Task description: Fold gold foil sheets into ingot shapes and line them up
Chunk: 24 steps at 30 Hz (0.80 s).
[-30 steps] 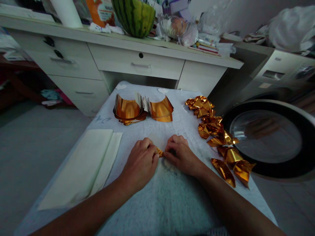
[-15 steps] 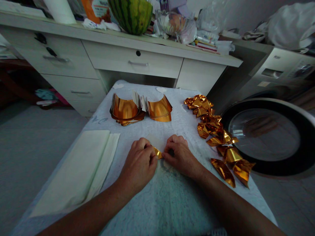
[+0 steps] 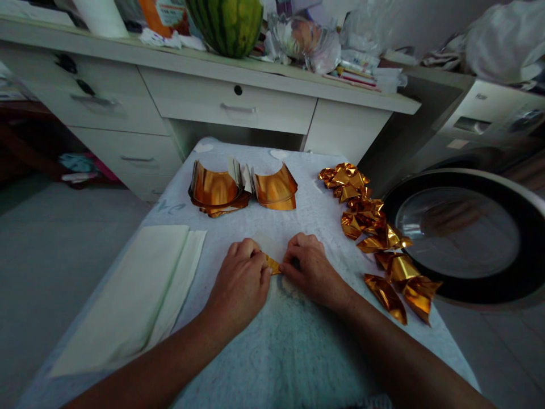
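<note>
A: State the layout, starting at the left edge of the bench (image 3: 289,352).
B: Folded pale sheets (image 3: 128,289) lie flat along the left edge, running toward the near left corner. Their material cannot be determined.
A: Next position?
B: Toward the far edge, two groups of gold sheets stand just beside each other: the left stack (image 3: 217,188) is nearer the far left corner, the right stack (image 3: 276,190) nearer mid-bench. Both curve upward at the sides.
A: Left hand (image 3: 242,278)?
B: Over the middle of the bench, back of the hand uppermost. Thumb and fingers pinch the left end of a small gold piece (image 3: 273,265).
A: Location of that piece?
B: Mid-bench, between the hands — both ends are partly covered. A pale translucent sheet (image 3: 269,241) shows just behind it.
A: Right hand (image 3: 310,267)?
B: Thumb and forefinger pinch the piece's right tip; the other fingers are curled.
A: Right edge?
B: Folded gold pieces (image 3: 368,218) form an uneven row from near the far right corner along that edge. Beyond the edge — a round open door (image 3: 460,233).
</note>
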Motion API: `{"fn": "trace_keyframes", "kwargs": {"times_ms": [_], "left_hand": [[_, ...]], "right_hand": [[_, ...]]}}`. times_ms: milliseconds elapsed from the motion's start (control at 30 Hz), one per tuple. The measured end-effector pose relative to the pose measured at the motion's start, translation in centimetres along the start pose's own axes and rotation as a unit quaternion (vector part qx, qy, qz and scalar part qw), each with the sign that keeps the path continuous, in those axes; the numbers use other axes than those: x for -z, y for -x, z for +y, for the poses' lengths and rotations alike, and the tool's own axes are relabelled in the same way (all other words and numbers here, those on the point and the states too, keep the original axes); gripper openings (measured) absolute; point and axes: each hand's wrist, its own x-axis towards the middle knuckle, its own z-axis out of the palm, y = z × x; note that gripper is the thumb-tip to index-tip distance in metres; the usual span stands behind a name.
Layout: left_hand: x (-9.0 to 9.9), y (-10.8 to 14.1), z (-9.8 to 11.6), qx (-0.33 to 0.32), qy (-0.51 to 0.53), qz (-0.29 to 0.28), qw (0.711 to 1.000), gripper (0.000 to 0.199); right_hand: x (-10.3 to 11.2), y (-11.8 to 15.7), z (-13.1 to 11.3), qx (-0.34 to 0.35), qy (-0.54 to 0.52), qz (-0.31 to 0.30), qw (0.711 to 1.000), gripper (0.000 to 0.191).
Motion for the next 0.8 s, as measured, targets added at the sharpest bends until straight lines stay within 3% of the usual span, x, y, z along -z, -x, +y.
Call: {"fn": "trace_keyframes", "kwargs": {"times_ms": [300, 800], "left_hand": [[0.1, 0.0, -0.2, 0.008, 0.053, 0.021, 0.998, 0.012], [0.5, -0.3, -1.0, 0.017, 0.131, -0.030, 0.991, 0.025]], "right_hand": [[-0.3, 0.0, 0.1, 0.004, -0.001, 0.011, 1.000, 0.011], [-0.3, 0.1, 0.3, 0.010, 0.008, 0.014, 1.000, 0.010]]}}
